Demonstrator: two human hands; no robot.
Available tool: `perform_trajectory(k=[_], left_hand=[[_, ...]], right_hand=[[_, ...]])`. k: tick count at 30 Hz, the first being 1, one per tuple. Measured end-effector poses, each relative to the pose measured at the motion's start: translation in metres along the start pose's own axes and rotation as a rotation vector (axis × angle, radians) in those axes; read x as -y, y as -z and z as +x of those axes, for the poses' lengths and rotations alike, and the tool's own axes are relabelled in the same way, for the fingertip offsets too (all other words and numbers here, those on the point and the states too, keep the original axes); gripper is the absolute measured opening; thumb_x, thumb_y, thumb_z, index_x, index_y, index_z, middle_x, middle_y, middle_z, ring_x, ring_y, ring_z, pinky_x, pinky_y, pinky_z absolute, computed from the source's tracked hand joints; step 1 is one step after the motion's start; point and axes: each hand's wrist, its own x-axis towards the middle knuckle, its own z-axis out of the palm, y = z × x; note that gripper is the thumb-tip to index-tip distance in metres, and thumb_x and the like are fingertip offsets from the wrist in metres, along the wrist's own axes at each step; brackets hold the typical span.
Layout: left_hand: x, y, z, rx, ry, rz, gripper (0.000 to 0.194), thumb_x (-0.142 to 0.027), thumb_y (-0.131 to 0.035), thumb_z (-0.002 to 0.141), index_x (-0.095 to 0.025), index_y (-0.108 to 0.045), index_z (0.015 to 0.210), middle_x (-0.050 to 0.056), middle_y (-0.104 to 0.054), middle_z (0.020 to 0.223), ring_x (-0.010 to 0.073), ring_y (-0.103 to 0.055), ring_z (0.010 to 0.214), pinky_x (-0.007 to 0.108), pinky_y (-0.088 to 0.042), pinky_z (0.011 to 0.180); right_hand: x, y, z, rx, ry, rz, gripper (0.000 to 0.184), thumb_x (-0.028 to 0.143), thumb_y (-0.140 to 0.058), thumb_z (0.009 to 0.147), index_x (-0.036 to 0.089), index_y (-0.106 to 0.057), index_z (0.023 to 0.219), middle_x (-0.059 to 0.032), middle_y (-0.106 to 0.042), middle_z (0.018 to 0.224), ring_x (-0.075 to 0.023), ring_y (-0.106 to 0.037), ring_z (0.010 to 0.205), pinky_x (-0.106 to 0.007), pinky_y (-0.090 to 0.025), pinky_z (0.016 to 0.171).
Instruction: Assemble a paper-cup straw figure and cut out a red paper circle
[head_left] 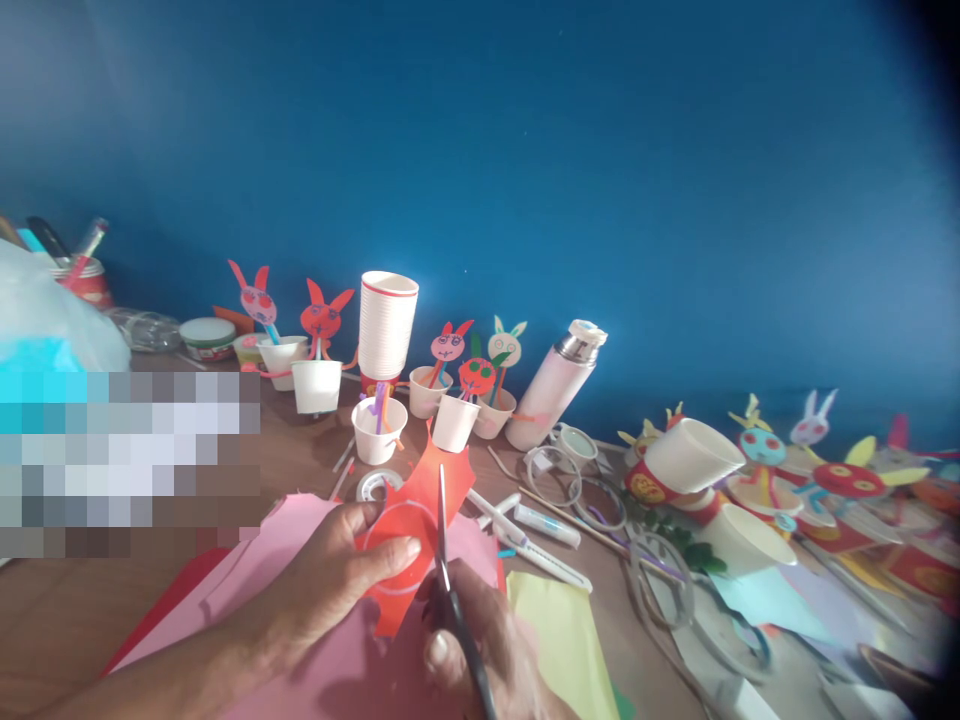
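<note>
My left hand [360, 550] pinches a piece of orange paper [435, 480] between thumb and fingers. A pale round outline is drawn on the paper, and its edges are cut unevenly. My right hand [480, 630] is closed around the dark handles of a pair of scissors [442, 530]. The blades point away from me and lie across the right side of the orange paper, close to the drawn circle. Beneath both hands are pink paper sheets [300, 520], with red paper [161, 610] showing at the left edge.
Paper cups with rabbit-like figures [316, 385] stand along the blue wall. Behind them are a tall cup stack [388, 325] and a white thermos [555, 385]. A tape roll [379, 486], a white cutter [544, 562], yellow paper [562, 640] and tipped cups [694, 455] lie around.
</note>
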Motion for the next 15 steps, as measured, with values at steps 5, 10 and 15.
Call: perform_trajectory(k=[5, 10, 15], left_hand=[[0.0053, 0.0041, 0.0045, 0.024, -0.013, 0.027, 0.022, -0.03, -0.07, 0.065, -0.013, -0.07, 0.08, 0.005, -0.072, 0.064, 0.0212, -0.066, 0.062, 0.027, -0.051, 0.06], [0.0075, 0.0069, 0.0064, 0.013, -0.01, 0.023, 0.021, -0.03, -0.072, 0.065, -0.016, -0.069, 0.08, 0.003, -0.074, 0.068, 0.0221, -0.068, 0.068, 0.029, -0.052, 0.066], [0.0076, 0.011, 0.0097, 0.01, -0.01, 0.069, 0.02, -0.031, -0.072, 0.063, -0.018, -0.068, 0.078, 0.0, -0.072, 0.065, 0.0199, -0.066, 0.066, 0.029, -0.051, 0.067]], right_hand=[[0.0015, 0.001, -0.0001, -0.003, -0.004, 0.01, 0.048, 0.063, -0.059, 0.074, 0.018, -0.051, 0.088, 0.0055, -0.035, 0.056, -0.0099, -0.032, 0.052, -0.021, -0.026, 0.048], [0.0022, 0.0007, 0.0002, -0.028, -0.047, 0.05, 0.05, 0.064, -0.062, 0.071, 0.017, -0.051, 0.088, 0.007, -0.033, 0.054, -0.0084, -0.028, 0.05, -0.021, -0.028, 0.05], [0.0031, 0.004, -0.0003, -0.004, -0.069, 0.049, 0.05, 0.062, -0.065, 0.07, 0.017, -0.052, 0.088, 0.0069, -0.032, 0.056, -0.0084, -0.027, 0.052, -0.021, -0.027, 0.05]])
